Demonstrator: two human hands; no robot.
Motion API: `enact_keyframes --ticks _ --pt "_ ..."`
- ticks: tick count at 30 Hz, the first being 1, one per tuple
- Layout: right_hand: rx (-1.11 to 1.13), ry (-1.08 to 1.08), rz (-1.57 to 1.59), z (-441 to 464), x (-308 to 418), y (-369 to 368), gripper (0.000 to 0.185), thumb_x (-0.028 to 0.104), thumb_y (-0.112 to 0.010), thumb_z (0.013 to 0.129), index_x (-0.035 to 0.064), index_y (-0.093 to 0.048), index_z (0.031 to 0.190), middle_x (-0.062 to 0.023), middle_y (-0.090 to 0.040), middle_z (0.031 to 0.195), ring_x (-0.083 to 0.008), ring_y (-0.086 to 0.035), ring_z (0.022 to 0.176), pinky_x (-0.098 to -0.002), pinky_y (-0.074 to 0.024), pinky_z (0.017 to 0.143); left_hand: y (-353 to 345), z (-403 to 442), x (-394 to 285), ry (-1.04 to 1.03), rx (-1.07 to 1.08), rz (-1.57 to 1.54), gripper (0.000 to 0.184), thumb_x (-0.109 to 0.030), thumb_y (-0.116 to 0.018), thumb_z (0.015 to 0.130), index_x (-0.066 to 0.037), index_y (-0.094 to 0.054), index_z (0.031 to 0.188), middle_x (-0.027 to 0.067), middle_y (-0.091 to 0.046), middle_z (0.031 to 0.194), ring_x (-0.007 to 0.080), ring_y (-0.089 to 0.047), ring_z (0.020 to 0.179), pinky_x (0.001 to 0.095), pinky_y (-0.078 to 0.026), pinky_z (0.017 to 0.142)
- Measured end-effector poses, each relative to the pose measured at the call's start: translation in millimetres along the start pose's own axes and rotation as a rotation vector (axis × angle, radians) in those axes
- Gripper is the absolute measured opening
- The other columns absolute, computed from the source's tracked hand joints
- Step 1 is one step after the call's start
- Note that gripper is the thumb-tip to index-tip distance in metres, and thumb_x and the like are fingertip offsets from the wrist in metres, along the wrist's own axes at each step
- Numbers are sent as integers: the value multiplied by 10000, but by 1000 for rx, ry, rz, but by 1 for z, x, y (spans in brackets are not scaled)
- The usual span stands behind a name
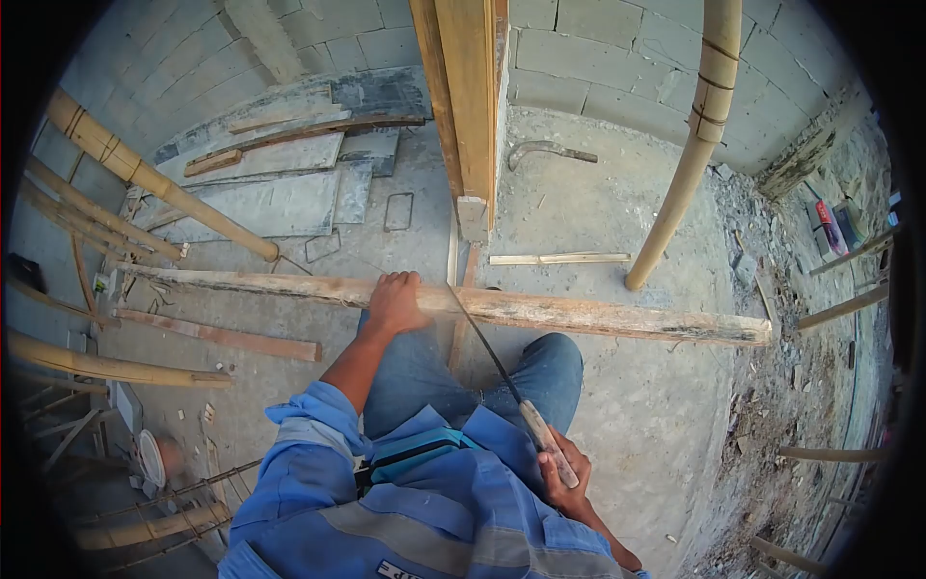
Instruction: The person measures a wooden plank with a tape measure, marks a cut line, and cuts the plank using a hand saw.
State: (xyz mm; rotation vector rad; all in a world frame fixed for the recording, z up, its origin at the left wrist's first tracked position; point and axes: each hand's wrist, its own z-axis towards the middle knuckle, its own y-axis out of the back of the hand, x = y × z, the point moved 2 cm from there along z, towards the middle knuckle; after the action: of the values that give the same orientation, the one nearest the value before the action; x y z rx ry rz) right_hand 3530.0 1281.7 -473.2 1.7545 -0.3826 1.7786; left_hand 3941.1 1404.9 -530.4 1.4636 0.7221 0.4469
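A long, rough wooden beam (598,314) lies crosswise in front of my knees, its face worn and stained dark in places. My left hand (395,301) presses down on it left of the middle, fingers curled over the wood. In my right hand (567,473) is the pale handle of a handsaw (490,349), gripped close to my body. The dark blade appears nearly edge-on and slants up and left, its tip over the beam just right of my left hand. Whether the teeth touch the wood I cannot tell.
Beyond the beam stands an upright timber post (465,106). Bamboo poles (690,164) lean at both sides. Flat boards (260,203) lie at the back left, a bent pipe (550,150) near the block wall. A reddish plank (222,335) rests left; rubble (762,434) covers the right.
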Motion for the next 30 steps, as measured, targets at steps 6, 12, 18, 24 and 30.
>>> enact_keyframes --ticks 6,12,18,24,30 --pt "60 -28 38 137 -17 -110 447 239 -720 988 11 -646 1366 -168 -785 1026 -223 -760 872 -349 -588 804 7 -1 1 46 47 -17 676 -430 -876 607 -45 -626 1103 168 -693 1104 333 -632 1136 430 -448 1046" --pt "63 -60 25 -4 2 -14 516 220 -730 980 -79 -604 1381 -241 -753 1170 -258 -754 1058 -346 -569 924 9 -7 6 -16 16 -16 664 -408 -865 614 -41 -626 1113 163 -687 1128 333 -627 1137 426 -445 1050" --pt "48 -12 37 131 -34 -111 469 242 -721 983 -6 -634 1371 -201 -765 1078 -223 -750 884 -330 -574 792 3 -4 -3 54 11 0 630 -356 -847 620 -35 -624 1115 160 -683 1132 325 -620 1154 423 -442 1052" --pt "42 -144 37 69 -17 -69 508 281 -722 990 -30 -629 1380 -212 -755 1163 -249 -738 1074 -359 -553 948 8 17 13 -14 6 9 636 -365 -859 624 -43 -622 1118 148 -683 1135 319 -617 1161 420 -432 1069" --pt "60 -96 66 49 -16 -44 481 243 -705 1000 -59 -627 1366 -199 -767 1137 -227 -748 1020 -320 -565 903 -1 1 3 40 40 12 644 -400 -853 640 -39 -622 1121 151 -681 1153 319 -608 1187 426 -421 1092"
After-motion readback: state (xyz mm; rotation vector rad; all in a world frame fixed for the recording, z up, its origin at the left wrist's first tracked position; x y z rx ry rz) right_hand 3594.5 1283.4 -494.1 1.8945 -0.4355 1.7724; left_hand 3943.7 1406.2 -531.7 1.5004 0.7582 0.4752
